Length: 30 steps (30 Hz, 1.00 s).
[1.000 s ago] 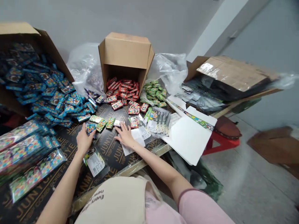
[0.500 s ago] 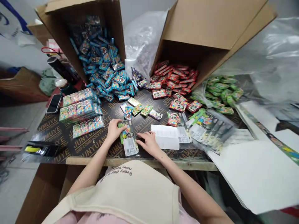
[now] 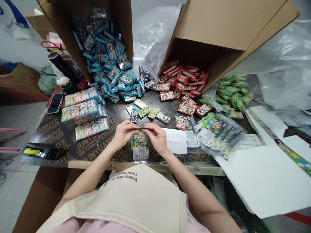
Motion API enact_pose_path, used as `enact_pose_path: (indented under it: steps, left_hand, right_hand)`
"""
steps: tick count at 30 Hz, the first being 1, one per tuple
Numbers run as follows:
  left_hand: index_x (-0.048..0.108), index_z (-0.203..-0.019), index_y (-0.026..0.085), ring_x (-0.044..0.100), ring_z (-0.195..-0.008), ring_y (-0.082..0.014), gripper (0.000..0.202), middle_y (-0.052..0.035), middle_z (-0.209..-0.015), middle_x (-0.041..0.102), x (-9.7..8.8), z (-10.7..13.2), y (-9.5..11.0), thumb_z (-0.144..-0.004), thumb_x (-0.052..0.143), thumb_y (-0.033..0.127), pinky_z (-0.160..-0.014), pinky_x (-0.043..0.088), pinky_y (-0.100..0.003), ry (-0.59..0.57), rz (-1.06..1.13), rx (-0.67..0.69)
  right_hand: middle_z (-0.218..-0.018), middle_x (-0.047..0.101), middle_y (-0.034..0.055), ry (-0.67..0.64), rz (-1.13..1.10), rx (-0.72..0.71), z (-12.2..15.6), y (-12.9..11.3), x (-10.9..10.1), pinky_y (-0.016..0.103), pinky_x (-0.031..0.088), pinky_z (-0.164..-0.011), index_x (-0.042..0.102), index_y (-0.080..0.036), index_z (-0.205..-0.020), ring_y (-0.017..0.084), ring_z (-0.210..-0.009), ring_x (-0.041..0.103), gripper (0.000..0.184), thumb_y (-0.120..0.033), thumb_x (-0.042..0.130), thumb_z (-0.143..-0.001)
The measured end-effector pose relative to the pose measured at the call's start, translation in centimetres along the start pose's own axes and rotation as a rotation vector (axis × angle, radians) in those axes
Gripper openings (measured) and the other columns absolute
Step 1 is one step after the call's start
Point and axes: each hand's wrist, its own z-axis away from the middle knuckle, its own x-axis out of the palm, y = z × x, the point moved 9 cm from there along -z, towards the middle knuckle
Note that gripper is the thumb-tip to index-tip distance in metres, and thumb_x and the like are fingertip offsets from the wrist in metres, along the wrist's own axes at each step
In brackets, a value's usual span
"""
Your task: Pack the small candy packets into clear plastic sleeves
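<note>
A flat printed plastic bag point(image 3: 141, 152), dark with a pale barcode panel, lies in front of me. At its far end both hands pinch the edge: my left hand point(image 3: 125, 133) on the left corner, my right hand point(image 3: 157, 136) on the right. The fingers of each are closed on it, thumbs and forefingers almost meeting. Just beyond them lie a blue packet point(image 3: 134, 115), green packets point(image 3: 154, 113) and a purple packet point(image 3: 163, 117). A folded white paper point(image 3: 175, 141) is beside my right hand, partly behind it.
Blue packets point(image 3: 114, 71) spill from a left carton, red packets point(image 3: 184, 77) from a right carton point(image 3: 213, 24). Green packets point(image 3: 233, 94) are farther right. Wrapped packet stacks point(image 3: 81, 111), a phone point(image 3: 55, 103) and a black tape dispenser point(image 3: 40, 151) stand left. More printed bags point(image 3: 218, 132) and white sheets point(image 3: 269, 178) lie right.
Both hands have moved to the bag's far edge and closed on it, drawing nearer each other. The bag has shifted slightly right and now lies straighter.
</note>
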Motion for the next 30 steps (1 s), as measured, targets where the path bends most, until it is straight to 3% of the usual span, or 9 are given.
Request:
enact_pose_path:
  steps: [4,8,11,14,18,20,24,28,30]
  left_hand:
    - [0.070,-0.075,0.020,0.065,-0.079,-0.0189,0.007,-0.0056,-0.082,0.070,0.5,0.4,0.7,-0.076,0.071,0.027,-0.074,0.051,-0.032,0.003,-0.005,0.032]
    - [0.068,-0.068,0.019,0.065,-0.073,-0.0184,0.009,-0.0045,-0.075,0.070,-1.3,0.1,-1.1,-0.075,0.069,0.026,-0.070,0.051,-0.032,0.096,0.044,-0.057]
    - [0.070,-0.070,0.018,0.064,-0.071,-0.0174,0.011,-0.0030,-0.074,0.071,-5.5,0.7,-4.5,-0.069,0.072,0.029,-0.068,0.051,-0.030,0.325,0.091,-0.199]
    - [0.071,-0.070,0.017,0.062,-0.064,-0.0149,0.016,-0.0017,-0.069,0.070,-8.0,1.9,-8.6,-0.060,0.077,0.029,-0.064,0.049,-0.027,0.439,0.158,-0.326]
    - [0.070,-0.068,0.017,0.059,-0.057,-0.0136,0.020,-0.0012,-0.064,0.068,-5.9,2.8,-11.7,-0.056,0.078,0.030,-0.059,0.047,-0.025,0.370,0.224,-0.442]
    - [0.070,-0.069,0.017,0.059,-0.058,-0.0137,0.020,-0.0015,-0.065,0.068,-4.4,2.7,-11.5,-0.057,0.078,0.031,-0.059,0.048,-0.026,0.357,0.240,-0.443]
    - [0.071,-0.068,0.016,0.060,-0.059,-0.0139,0.019,-0.0019,-0.066,0.069,-2.6,1.5,-9.9,-0.058,0.077,0.031,-0.061,0.048,-0.026,0.317,0.253,-0.406]
    - [0.071,-0.068,0.016,0.061,-0.060,-0.0143,0.018,-0.0023,-0.066,0.069,-3.5,1.0,-10.1,-0.058,0.077,0.031,-0.061,0.048,-0.026,0.310,0.225,-0.400]
    - [0.071,-0.068,0.016,0.060,-0.059,-0.0143,0.021,-0.0022,-0.066,0.069,-4.4,1.3,-10.9,-0.057,0.078,0.032,-0.061,0.048,-0.026,0.349,0.227,-0.410]
  right_hand:
    - [-0.087,0.070,0.0042,-0.089,-0.039,-0.029,-0.2,-0.8,0.6,0.035,0.054,-0.079,0.068,-0.022,-0.084,0.018,-0.085,0.066,0.010,-0.029,0.062,-0.085]
    - [-0.115,0.067,0.0067,-0.294,0.027,-0.043,-1.0,-0.3,1.2,0.040,0.049,-0.092,0.067,-0.024,-0.107,0.022,-0.107,0.062,0.026,-0.038,0.061,-0.086]
    - [-0.131,0.058,0.0083,-0.183,0.214,-0.036,-2.1,2.1,-2.2,0.042,0.045,-0.098,0.059,-0.024,-0.123,0.024,-0.117,0.055,0.042,-0.041,0.061,-0.085]
    - [-0.114,0.066,0.0110,-0.096,0.526,0.032,-2.1,5.9,-7.0,0.045,0.042,-0.095,0.066,-0.019,-0.111,0.027,-0.109,0.057,0.030,-0.033,0.060,-0.085]
    - [-0.105,0.069,0.0111,-0.258,0.849,0.173,-0.1,10.7,-10.2,0.049,0.036,-0.090,0.068,-0.019,-0.109,0.033,-0.107,0.052,0.034,-0.028,0.068,-0.076]
    - [-0.102,0.069,0.0104,-0.318,0.900,0.174,0.8,11.5,-10.1,0.049,0.032,-0.091,0.066,-0.021,-0.113,0.033,-0.107,0.051,0.039,-0.027,0.069,-0.074]
    - [-0.089,0.069,0.0072,-0.383,0.847,0.160,1.7,11.9,-8.0,0.046,0.028,-0.093,0.069,-0.020,-0.101,0.028,-0.097,0.055,0.024,-0.021,0.064,-0.077]
    - [-0.081,0.069,0.0061,-0.403,0.809,0.157,1.8,11.9,-7.0,0.044,0.029,-0.091,0.070,-0.019,-0.089,0.026,-0.090,0.057,0.014,-0.019,0.059,-0.080]
    - [-0.089,0.069,0.0086,-0.378,0.825,0.150,1.6,11.6,-6.9,0.046,0.029,-0.091,0.070,-0.019,-0.094,0.028,-0.095,0.057,0.018,-0.019,0.058,-0.080]
